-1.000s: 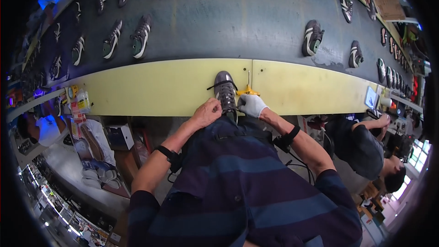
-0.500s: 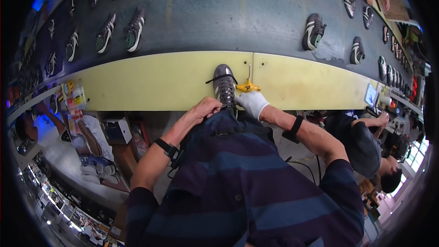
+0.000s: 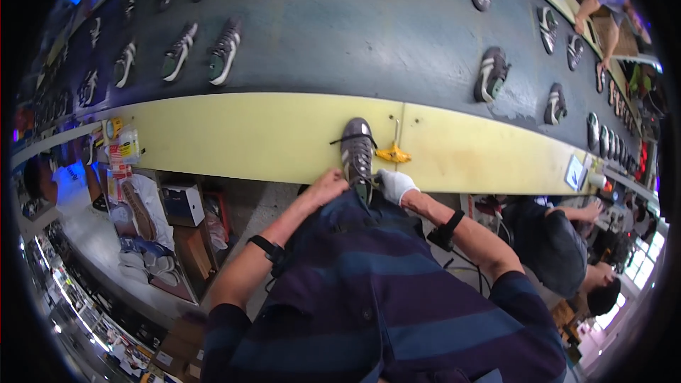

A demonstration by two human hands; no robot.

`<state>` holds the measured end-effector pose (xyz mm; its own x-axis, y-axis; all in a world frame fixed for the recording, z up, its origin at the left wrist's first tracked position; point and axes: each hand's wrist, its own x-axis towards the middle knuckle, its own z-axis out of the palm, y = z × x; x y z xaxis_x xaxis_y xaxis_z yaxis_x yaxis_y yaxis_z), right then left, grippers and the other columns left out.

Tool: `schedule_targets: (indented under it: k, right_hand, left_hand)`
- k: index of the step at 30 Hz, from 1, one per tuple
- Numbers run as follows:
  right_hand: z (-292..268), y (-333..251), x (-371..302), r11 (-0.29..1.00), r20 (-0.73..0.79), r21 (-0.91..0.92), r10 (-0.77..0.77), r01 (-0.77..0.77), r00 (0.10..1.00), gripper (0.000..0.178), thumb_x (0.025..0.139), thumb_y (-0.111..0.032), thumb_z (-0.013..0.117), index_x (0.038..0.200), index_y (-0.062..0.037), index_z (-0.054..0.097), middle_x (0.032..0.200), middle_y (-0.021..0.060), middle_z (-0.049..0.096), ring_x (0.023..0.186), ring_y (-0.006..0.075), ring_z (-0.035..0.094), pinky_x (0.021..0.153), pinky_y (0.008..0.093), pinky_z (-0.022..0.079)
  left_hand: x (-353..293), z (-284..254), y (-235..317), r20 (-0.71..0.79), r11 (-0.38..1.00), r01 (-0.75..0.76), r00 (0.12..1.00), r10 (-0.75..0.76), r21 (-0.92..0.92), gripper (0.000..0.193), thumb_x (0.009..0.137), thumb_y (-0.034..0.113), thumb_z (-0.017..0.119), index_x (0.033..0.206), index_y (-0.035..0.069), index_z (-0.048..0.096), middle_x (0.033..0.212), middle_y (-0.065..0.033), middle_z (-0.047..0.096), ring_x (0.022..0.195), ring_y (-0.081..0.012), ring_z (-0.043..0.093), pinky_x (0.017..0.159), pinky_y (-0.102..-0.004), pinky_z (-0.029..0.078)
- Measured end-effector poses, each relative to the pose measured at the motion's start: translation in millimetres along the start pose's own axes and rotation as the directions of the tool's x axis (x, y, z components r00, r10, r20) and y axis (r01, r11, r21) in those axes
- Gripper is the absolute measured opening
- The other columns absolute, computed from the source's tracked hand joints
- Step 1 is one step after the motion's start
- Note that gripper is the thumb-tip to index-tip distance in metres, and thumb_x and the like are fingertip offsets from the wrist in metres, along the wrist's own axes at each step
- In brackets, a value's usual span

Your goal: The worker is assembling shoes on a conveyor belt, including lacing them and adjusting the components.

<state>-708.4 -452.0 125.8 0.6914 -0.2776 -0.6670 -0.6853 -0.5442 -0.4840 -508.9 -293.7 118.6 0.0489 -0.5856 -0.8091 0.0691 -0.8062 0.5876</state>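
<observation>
A dark grey sneaker (image 3: 357,149) with pale side stripes stands on the yellow ledge, toe pointing away from me. A black lace sticks out on both sides near its toe. At the left of its ankle opening is my bare left hand (image 3: 328,187), fingers closed in a pinch. On the other side my right hand (image 3: 398,186), in a white glove, is closed with its fingertips by the opening. Whatever either pinch holds is too small to make out. Just right of the sneaker lies a yellow-handled tool (image 3: 394,153) with a thin metal shaft.
Beyond the yellow ledge (image 3: 234,131) runs a wide grey conveyor belt (image 3: 355,42) carrying several similar sneakers. Another person (image 3: 546,241) is at the right, and a further person's hands reach in at the far right. Boxes and shoes fill a shelf (image 3: 188,241) at left.
The whole view has shifted, so the ledge and sneaker sit lower in it. My hands have moved slightly apart, one to each side of the sneaker's opening.
</observation>
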Motion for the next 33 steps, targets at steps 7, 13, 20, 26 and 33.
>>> schedule_targets:
  k: [7, 13, 20, 26, 33]
  right_hand:
    - [31.8, -17.6, 5.6, 0.997, -0.004, 0.077, 0.005, -0.005, 1.0, 0.029, 0.083, -0.022, 0.062, 0.102, -0.002, 0.068, 0.088, 0.0279, 0.069, 0.085, 0.0459, 0.068, 0.074, 0.0511, 0.055]
    - [54.5, -68.6, 22.1, 0.996, 0.223, 0.092, -0.017, -0.004, 0.975, 0.036, 0.081, -0.028, 0.067, 0.103, 0.0001, 0.068, 0.094, 0.0288, 0.069, 0.091, 0.0438, 0.068, 0.077, 0.0501, 0.055]
    - [45.7, -123.8, 11.1, 0.928, 0.199, 0.292, -0.298, 0.233, 0.934, 0.028, 0.083, -0.022, 0.067, 0.108, -0.0114, 0.069, 0.1, 0.0142, 0.073, 0.094, 0.0356, 0.069, 0.084, 0.0432, 0.054]
    - [33.5, -76.0, -0.6, 0.835, -0.012, 0.535, -0.147, 0.131, 0.989, 0.029, 0.083, -0.02, 0.069, 0.108, -0.006, 0.07, 0.098, 0.0154, 0.073, 0.091, 0.0309, 0.071, 0.081, 0.0412, 0.054]
    - [-35.2, 6.1, -14.9, 0.692, -0.051, 0.72, 0.129, -0.053, 0.99, 0.029, 0.086, -0.021, 0.065, 0.109, -0.0025, 0.067, 0.089, 0.0144, 0.072, 0.067, 0.0205, 0.071, 0.066, 0.0348, 0.057]
  left_hand:
    - [-26.3, 36.2, 3.4, -0.154, 0.954, -0.147, 0.969, 0.191, 0.261, 0.119, 0.07, 0.044, 0.079, 0.152, -0.006, 0.009, 0.147, -0.0361, 0.032, 0.135, -0.0473, 0.041, 0.111, -0.0441, 0.04]
    - [-48.3, -12.5, -7.8, -0.136, 0.898, -0.14, 0.967, 0.214, 0.418, 0.111, 0.069, 0.047, 0.08, 0.154, 0.004, 0.022, 0.141, -0.0352, 0.04, 0.13, -0.0487, 0.046, 0.108, -0.0489, 0.042]
    - [-94.0, -86.3, -28.9, 0.201, 0.985, -0.051, 0.979, 0.017, 0.165, 0.065, 0.074, 0.023, 0.064, 0.134, 0.0, 0.052, 0.121, -0.0178, 0.063, 0.11, -0.0282, 0.061, 0.098, -0.0365, 0.046]
    - [-119.7, -124.2, -17.8, 0.006, 0.879, 0.027, 1.0, -0.027, -0.476, 0.053, 0.078, 0.021, 0.063, 0.126, 0.001, 0.058, 0.11, -0.0057, 0.065, 0.099, -0.0175, 0.064, 0.09, -0.0317, 0.049]
    - [-27.0, -164.0, 120.5, -0.197, 0.906, -0.394, 0.911, 0.363, -0.152, 0.068, 0.09, 0.028, 0.06, 0.148, 0.002, 0.037, 0.138, -0.0154, 0.052, 0.123, -0.0222, 0.054, 0.096, -0.0336, 0.046]
